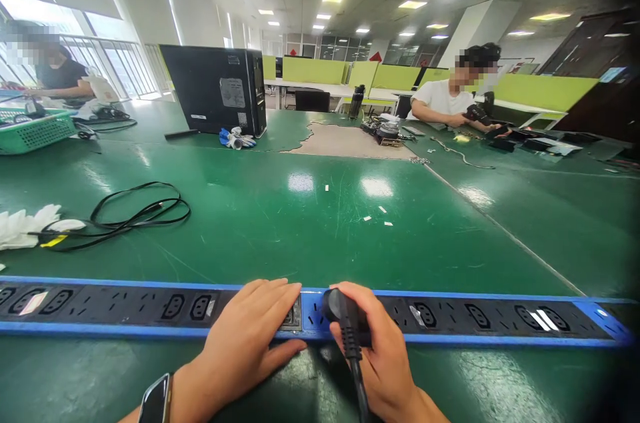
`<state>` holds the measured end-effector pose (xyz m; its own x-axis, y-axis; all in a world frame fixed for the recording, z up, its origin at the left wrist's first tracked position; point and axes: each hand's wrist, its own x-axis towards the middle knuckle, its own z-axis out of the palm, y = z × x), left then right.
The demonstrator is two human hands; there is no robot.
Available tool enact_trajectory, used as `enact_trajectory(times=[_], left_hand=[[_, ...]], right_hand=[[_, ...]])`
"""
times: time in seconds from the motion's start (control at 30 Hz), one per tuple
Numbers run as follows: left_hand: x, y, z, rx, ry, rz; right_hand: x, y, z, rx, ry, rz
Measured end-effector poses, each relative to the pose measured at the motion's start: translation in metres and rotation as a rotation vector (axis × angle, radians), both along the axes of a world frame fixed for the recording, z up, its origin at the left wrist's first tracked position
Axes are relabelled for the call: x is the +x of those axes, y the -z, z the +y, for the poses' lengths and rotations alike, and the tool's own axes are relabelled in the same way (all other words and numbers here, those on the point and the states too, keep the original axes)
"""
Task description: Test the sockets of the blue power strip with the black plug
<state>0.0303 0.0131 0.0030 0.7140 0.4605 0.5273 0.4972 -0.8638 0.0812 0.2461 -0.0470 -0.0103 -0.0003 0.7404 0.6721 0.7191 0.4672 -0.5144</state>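
Observation:
A long black power strip [480, 316] with blue edges lies across the near part of the green table. My left hand [245, 323] is laid over its middle, fingers along the far side and thumb at the near edge, holding it. In my right hand [385, 343] is a black power plug [340, 309], closed between thumb and fingers. The plug is over the blue socket section [313, 309], just right of my left hand; my fingers hide whether its pins are in the holes. A black cord [357, 383] hangs from the plug toward me.
A looped black cable [140, 213] and white gloves [27, 228] lie at left. Farther back are a black computer case [213, 93], a green basket [37, 131] and a pile of parts [387, 129]. Two people sit working at the far left and far right.

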Motion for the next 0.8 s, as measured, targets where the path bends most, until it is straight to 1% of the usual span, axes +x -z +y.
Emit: enact_trajectory(times=[0.07,0.13,0.2,0.3,0.33,0.37,0.4,0.43,0.5,0.57,0.67,0.8], left_hand=[[-0.001,0.001,-0.001,0.011,-0.006,0.023],[-0.002,0.002,-0.001,0.012,-0.004,0.036],[-0.003,0.003,-0.001,0.009,-0.001,0.048],[-0.003,0.003,-0.001,0.013,0.005,0.057],[-0.003,0.003,-0.001,0.011,0.007,0.059],[-0.003,0.003,-0.001,0.009,0.008,0.06],[-0.003,0.003,-0.001,0.007,0.008,0.06],[-0.003,0.003,-0.001,0.005,0.007,0.059],[-0.003,0.004,-0.001,0.005,0.004,0.052],[-0.003,0.005,-0.001,0.007,0.007,0.041],[-0.003,0.005,0.0,0.009,0.011,0.036],[-0.003,0.003,0.0,0.014,0.016,0.047]], right_hand=[[0.007,0.0,-0.003,0.036,0.071,0.023],[0.019,-0.001,-0.005,0.105,0.152,0.028],[0.034,-0.005,-0.007,0.168,0.276,0.075],[0.063,-0.015,-0.006,0.105,0.583,0.277],[0.074,-0.017,-0.004,0.069,0.657,0.359],[0.085,-0.02,-0.003,0.036,0.696,0.43],[0.096,-0.021,-0.001,-0.037,0.644,0.468],[0.106,-0.022,0.0,-0.131,0.552,0.454],[0.117,-0.022,0.001,-0.253,0.402,0.349],[0.118,-0.02,0.001,-0.316,0.283,0.203],[0.106,-0.016,-0.001,-0.297,0.189,0.005],[0.091,-0.013,-0.004,-0.15,0.229,-0.158]])
